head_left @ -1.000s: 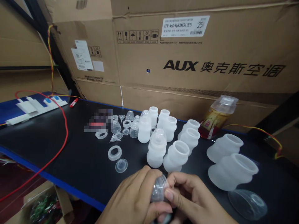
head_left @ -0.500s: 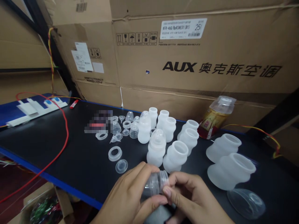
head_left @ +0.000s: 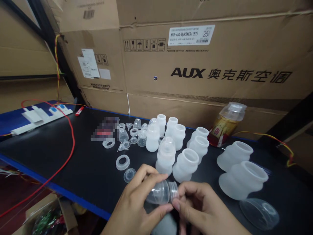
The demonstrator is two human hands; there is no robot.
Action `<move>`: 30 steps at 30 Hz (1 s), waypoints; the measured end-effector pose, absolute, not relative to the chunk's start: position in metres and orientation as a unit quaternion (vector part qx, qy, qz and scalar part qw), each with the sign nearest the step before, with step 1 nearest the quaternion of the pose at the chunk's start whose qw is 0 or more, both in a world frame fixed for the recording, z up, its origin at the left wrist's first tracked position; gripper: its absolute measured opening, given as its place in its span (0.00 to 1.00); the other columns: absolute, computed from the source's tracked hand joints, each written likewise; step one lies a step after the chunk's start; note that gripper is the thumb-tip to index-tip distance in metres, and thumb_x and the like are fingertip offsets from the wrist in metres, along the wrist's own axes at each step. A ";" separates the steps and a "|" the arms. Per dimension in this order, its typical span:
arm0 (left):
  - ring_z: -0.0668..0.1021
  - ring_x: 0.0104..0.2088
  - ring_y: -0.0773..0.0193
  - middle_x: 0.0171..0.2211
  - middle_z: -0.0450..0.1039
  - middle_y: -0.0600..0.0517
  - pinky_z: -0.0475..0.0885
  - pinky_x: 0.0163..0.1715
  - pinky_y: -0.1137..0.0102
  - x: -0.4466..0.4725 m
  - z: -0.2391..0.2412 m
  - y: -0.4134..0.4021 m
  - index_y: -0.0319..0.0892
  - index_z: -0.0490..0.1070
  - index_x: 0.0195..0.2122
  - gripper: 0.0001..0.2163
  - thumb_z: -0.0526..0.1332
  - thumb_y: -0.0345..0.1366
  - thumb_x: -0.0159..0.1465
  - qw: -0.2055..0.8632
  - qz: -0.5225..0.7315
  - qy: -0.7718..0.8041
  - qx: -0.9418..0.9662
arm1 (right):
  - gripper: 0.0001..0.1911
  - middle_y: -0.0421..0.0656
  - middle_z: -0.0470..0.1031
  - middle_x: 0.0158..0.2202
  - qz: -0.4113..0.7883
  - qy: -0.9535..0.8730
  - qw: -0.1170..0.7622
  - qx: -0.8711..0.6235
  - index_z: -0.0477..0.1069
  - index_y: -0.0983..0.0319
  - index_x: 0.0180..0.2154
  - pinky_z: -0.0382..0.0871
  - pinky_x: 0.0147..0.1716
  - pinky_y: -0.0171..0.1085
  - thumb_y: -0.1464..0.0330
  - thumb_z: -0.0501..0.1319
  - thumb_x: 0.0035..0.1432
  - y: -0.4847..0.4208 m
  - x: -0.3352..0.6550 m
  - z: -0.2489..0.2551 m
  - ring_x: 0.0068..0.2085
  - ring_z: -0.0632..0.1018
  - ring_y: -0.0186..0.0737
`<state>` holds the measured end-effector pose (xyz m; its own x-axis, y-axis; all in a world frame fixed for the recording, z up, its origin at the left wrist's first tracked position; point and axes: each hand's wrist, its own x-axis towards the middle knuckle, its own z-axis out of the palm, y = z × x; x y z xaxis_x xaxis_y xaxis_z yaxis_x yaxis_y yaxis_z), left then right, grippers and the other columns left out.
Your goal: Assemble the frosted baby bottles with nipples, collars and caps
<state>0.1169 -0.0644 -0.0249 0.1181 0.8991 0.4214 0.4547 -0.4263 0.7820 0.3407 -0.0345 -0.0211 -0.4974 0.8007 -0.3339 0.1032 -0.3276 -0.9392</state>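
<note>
Above the near edge of the table (head_left: 73,163), the left hand (head_left: 133,209) curls its fingers around a clear cap (head_left: 158,193) and the right hand (head_left: 202,212) pinches the ring (head_left: 174,190) at its right end (both probably light, thin, slippery), so a gentle hold at the rims seems best.

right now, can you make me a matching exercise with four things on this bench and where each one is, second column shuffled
Things
1. clear cap
2. red marker
3. yellow-label bottle
4. flat ring

Places
A. back right, in front of the cardboard box
B. pinched between the left hand and the right hand
C. far left, next to the white power strip
D. lying on the black table, left of the white bottles

Pairs: 1-B, 2-C, 3-A, 4-D
</note>
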 end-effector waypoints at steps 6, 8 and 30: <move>0.82 0.48 0.66 0.48 0.78 0.60 0.74 0.51 0.74 0.118 -0.015 -0.064 0.65 0.79 0.55 0.28 0.78 0.28 0.58 0.290 0.486 0.480 0.670 | 0.30 0.32 0.74 0.25 0.698 -0.513 0.281 -0.413 0.69 0.61 0.36 0.62 0.15 0.18 0.45 0.79 0.58 -0.033 0.341 -0.027 0.22 0.80 0.25; 0.83 0.49 0.65 0.49 0.79 0.59 0.74 0.50 0.74 0.116 -0.013 -0.063 0.63 0.80 0.54 0.26 0.78 0.28 0.58 0.298 0.479 0.489 0.665 | 0.30 0.32 0.75 0.25 0.699 -0.514 0.281 -0.410 0.69 0.62 0.37 0.64 0.16 0.18 0.46 0.79 0.59 -0.033 0.341 -0.029 0.22 0.81 0.25; 0.83 0.34 0.72 0.51 0.82 0.61 0.80 0.37 0.80 0.078 -0.016 -0.061 0.64 0.74 0.61 0.28 0.72 0.28 0.65 0.137 0.465 0.479 0.732 | 0.33 0.34 0.75 0.27 0.675 -0.545 0.269 -0.418 0.69 0.60 0.39 0.61 0.14 0.19 0.38 0.73 0.60 -0.034 0.345 -0.031 0.20 0.77 0.24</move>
<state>0.0778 -0.0608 -0.0164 0.1096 0.8287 0.5489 0.5731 -0.5039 0.6463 0.3446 -0.0341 -0.0308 -0.5061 0.8189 -0.2706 0.0923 -0.2605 -0.9611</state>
